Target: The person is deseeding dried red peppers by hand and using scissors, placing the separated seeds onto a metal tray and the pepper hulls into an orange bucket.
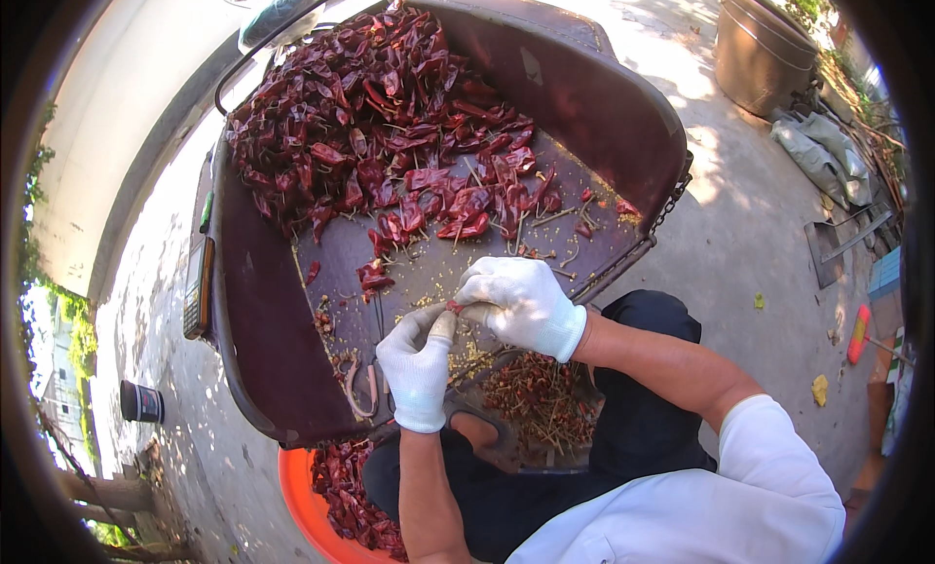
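Observation:
Both my hands wear white knit gloves and meet over the front of a dark red metal cart bed (584,89). Between the fingertips of my left hand (420,367) and my right hand (515,301) is a small red piece of dried chili (454,307). A big heap of dried red chilies (365,104) fills the back left of the bed, with loose ones nearer to me. Scissors with pinkish handles (361,389) lie by my left hand. Yellow seeds and stems are scattered on the bed floor.
Below the bed's edge lies a pile of stems (544,399) between my legs. An orange basin (299,491) of chilies stands at the lower left. A handheld device with keys (197,290) rests on the cart's left rim. A black tub (141,402) and a large brown barrel (763,52) stand on the concrete.

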A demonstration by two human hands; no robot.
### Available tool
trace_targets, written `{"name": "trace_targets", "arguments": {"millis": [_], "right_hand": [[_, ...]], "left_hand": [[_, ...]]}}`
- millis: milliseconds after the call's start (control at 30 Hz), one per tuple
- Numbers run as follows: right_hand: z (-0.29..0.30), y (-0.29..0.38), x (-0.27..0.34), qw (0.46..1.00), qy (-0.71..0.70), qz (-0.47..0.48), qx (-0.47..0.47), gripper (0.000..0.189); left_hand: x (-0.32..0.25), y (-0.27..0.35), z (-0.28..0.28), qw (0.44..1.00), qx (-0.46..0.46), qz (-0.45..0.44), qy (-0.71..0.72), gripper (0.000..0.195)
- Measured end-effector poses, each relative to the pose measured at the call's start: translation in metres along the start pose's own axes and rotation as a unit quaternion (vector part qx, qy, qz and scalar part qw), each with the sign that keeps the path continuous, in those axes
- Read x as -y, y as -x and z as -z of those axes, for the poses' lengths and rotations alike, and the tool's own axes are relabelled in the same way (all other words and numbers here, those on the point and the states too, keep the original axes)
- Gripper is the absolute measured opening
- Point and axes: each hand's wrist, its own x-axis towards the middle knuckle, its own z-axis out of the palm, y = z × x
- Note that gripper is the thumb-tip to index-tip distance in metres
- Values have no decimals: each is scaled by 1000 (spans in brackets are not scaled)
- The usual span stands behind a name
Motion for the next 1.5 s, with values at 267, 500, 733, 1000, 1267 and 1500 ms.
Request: {"name": "trace_targets", "arguments": {"millis": [267, 500, 733, 1000, 1267, 1500], "right_hand": [[15, -7, -1, 867, -355, -303, 176, 15], [9, -3, -3, 962, -172, -171, 128, 16], [6, 1, -1, 991, -56, -79, 94, 15], [-6, 7, 5, 997, 44, 47, 50, 15], [-2, 5, 2, 989, -120, -68, 49, 17], [5, 3, 2, 978, -136, -146, 66, 17]], "left_hand": [[5, -2, 11, 978, 83, 79, 174, 21], [3, 0, 1, 996, 26, 15, 85, 21], [5, 0, -5, 989, -4, -117, -95, 18], [9, 6, -13, 997, -33, -4, 64, 16], [4, 2, -1, 982, 39, 67, 170, 21], [-14, 4, 3, 999, 28, -15, -6, 16]]}}
